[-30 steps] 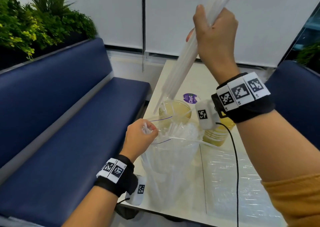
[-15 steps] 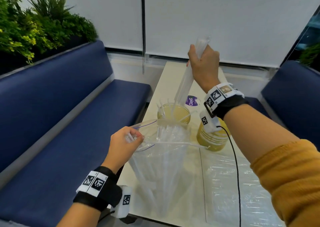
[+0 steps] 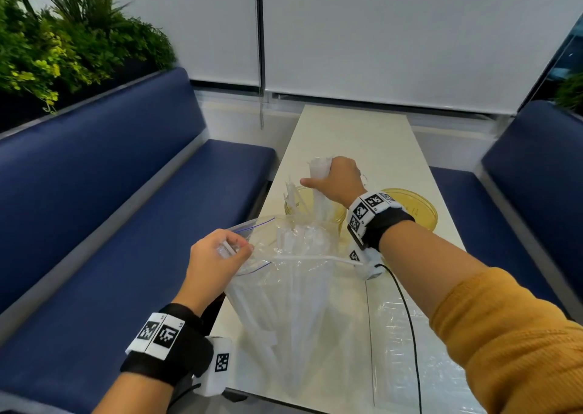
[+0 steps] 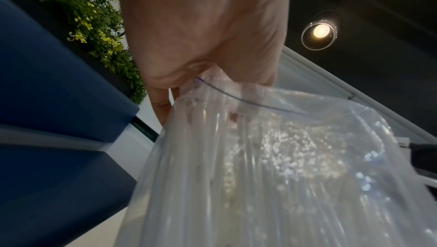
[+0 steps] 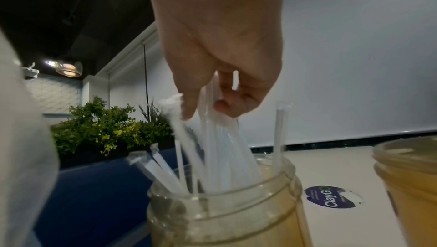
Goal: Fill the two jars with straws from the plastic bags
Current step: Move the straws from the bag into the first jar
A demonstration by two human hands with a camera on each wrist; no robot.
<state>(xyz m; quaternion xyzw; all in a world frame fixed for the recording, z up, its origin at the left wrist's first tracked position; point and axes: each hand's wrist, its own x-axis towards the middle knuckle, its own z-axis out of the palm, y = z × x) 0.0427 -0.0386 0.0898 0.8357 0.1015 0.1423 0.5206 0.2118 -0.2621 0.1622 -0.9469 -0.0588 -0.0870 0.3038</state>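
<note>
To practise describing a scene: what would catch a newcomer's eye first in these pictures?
First, the right hand gripping a bundle of wrapped straws and lowering it into the left amber jar mid-table. Next, the left hand pinching the open mouth of a clear zip bag of straws at the table's near left edge. A second, strawless amber jar stands right.

Clear zip bag (image 3: pixel 284 293) of wrapped straws (image 3: pixel 268 334), upright, mouth open. Nearer amber jar (image 5: pixel 227 211) part-filled with a straw bundle (image 5: pixel 222 153). Second jar (image 3: pixel 416 211) just beside.
</note>
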